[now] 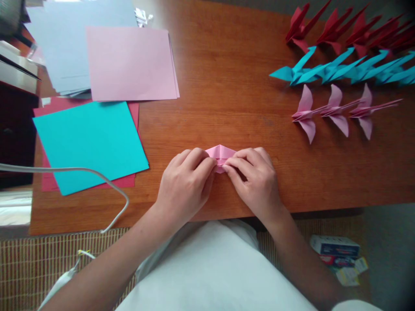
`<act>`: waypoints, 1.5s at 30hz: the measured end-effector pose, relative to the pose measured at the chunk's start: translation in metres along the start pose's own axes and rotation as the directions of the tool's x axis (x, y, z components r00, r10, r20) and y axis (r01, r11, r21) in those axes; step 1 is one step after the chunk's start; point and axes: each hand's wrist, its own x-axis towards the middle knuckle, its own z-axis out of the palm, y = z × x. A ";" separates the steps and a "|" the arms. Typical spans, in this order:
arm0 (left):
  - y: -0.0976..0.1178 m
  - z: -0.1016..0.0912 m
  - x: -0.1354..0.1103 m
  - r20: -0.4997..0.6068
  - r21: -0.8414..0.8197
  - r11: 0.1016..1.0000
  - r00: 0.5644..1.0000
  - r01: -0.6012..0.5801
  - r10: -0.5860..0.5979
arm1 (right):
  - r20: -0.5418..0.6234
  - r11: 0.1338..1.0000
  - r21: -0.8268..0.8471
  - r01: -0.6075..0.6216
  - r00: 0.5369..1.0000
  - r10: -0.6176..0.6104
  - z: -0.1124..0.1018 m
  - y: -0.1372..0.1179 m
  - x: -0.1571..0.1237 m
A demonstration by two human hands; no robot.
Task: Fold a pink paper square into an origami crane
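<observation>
A small piece of folded pink paper (221, 152) lies at the front middle of the wooden table, its upper edge coming to a low point. My left hand (189, 176) grips its left side, thumb and fingers pressed together near the centre. On the opposite side my right hand (254, 175) pinches the paper between thumb and index finger. The fingertips of both hands almost meet over the lower part, and they hide the paper's side ends. A crease runs down the middle of the visible part.
Pink paper cranes (335, 110), turquoise cranes (337, 67) and red cranes (333, 28) stand in rows at right. Stacks of pink sheets (129, 65), grey-blue sheets (61, 43) and turquoise sheets (94, 147) over red ones lie left. A white cable (81, 169) crosses the table's left front.
</observation>
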 end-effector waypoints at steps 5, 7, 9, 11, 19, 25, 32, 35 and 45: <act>0.003 0.001 0.004 -0.017 -0.043 0.997 0.998 0.067 -0.067 | 0.001 0.997 0.010 -0.074 0.997 0.074 0.000 -0.007 0.002; 0.004 0.001 0.005 -0.015 -0.049 0.996 0.997 0.075 -0.075 | -0.008 0.994 0.002 -0.108 0.994 0.108 0.001 -0.009 0.003; 0.004 0.002 0.006 -0.012 -0.054 0.996 0.997 0.078 -0.079 | -0.016 0.990 0.009 -0.143 0.990 0.144 0.002 -0.011 0.004; 0.005 0.002 0.006 -0.012 -0.058 0.995 0.996 0.086 -0.087 | -0.015 0.985 0.022 -0.171 0.985 0.172 0.002 -0.013 0.004; 0.005 0.003 0.007 -0.012 -0.065 0.992 0.994 0.104 -0.106 | -0.001 0.974 0.009 -0.225 0.974 0.225 0.003 -0.018 0.008; 0.006 0.003 0.009 -0.002 -0.041 0.993 0.994 0.108 -0.108 | 0.010 0.970 0.004 -0.244 0.970 0.244 0.003 -0.019 0.009; 0.006 0.003 0.009 0.004 -0.047 0.992 0.993 0.116 -0.116 | 0.013 0.971 0.003 -0.237 0.971 0.237 0.002 -0.019 0.010; 0.006 0.002 0.009 0.008 -0.025 0.993 0.994 0.113 -0.113 | 0.010 0.972 -0.002 -0.234 0.972 0.234 0.002 -0.019 0.010; 0.008 0.005 0.010 -0.008 0.064 0.993 0.995 0.099 -0.099 | -0.001 0.974 -0.036 -0.223 0.975 0.223 0.004 -0.020 0.009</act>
